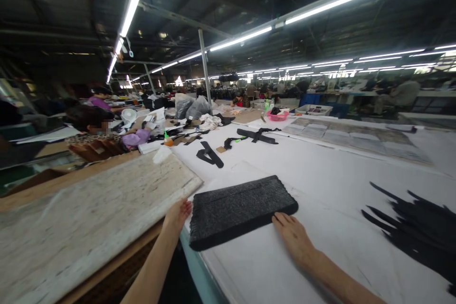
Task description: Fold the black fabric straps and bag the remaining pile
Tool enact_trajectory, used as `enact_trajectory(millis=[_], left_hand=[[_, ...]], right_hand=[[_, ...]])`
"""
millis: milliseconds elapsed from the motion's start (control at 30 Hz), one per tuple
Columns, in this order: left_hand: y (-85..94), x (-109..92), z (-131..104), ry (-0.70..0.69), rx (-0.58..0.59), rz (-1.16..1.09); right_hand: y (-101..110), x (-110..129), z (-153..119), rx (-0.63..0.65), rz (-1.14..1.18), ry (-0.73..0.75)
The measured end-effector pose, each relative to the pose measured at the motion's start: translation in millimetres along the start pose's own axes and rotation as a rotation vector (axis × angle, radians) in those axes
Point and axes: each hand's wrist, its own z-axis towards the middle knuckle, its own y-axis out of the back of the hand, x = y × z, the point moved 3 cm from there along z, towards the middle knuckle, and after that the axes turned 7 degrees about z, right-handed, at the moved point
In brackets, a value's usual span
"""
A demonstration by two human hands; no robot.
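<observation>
Both forearms reached in from the bottom edge. No readable writing showed anywhere. Between the hands lay a dark grey felt stack [239, 210] on the white cutting table [320, 166] — left hand [177, 214] flat against its left end, fingers loose, gripping nothing — right hand [292, 234] flat, fingertips touching its near edge.

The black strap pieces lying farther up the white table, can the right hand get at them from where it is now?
Probably not without leaning in. The right hand rests at the near edge of the dark grey felt stack; the black strap pieces lie well beyond it, though bare white table leaves the way free.
</observation>
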Motion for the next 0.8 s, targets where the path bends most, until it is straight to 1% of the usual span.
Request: enact_trajectory(millis=[100, 200, 267, 333, 400, 467, 500, 600, 667, 700, 733, 800], left_hand=[[10.3, 1.7, -8.3, -0.081, -0.083, 0.073], [21.5, 6.1, -26.7, -0.174, -0.087, 0.156], [30.1, 11.6, -45.8, -0.25, -0.049, 0.241], [38.5, 19.8, -69.6, -0.335, -0.014, 0.359], [44.9, 30.3, -95.7, -0.414, 0.004, 0.472], [47.0, 42.4, -120.9, -0.489, 0.018, 0.548], [45.7, 48.3, -132.3, -0.539, 0.034, 0.58], [34.9, 63.7, -158.7, -0.719, 0.082, 0.682], [24.8, 69.9, -169.4, -0.841, 0.089, 0.779], [19.9, 71.5, -173.1, -0.894, 0.086, 0.836], [15.2, 72.1, -175.9, -0.94, 0.081, 0.894], [7.2, 71.1, -180.1, -1.008, 0.088, 0.995]], right_hand=[[2.6, -0.3, 0.7, -0.038, -0.035, 0.029], [10.8, -5.0, 6.3, -0.003, -0.021, 0.051], [17.3, -10.0, 11.5, 0.023, -0.012, 0.028], [23.5, -12.4, 16.5, 0.026, -0.033, -0.029], [29.5, -6.1, 20.9, 0.018, -0.065, -0.086], [35.0, 13.0, 25.8, 0.021, -0.05, -0.085], [37.3, 27.5, 28.8, 0.031, -0.017, -0.052], [41.0, 81.5, 39.6, 0.076, 0.102, 0.144], [40.1, 114.7, 46.7, 0.099, 0.127, 0.259], [38.4, 127.7, 49.7, 0.111, 0.119, 0.291], [35.9, 137.8, 52.2, 0.13, 0.109, 0.31], [29.5, 150.1, 55.2, 0.19, 0.1, 0.321]])
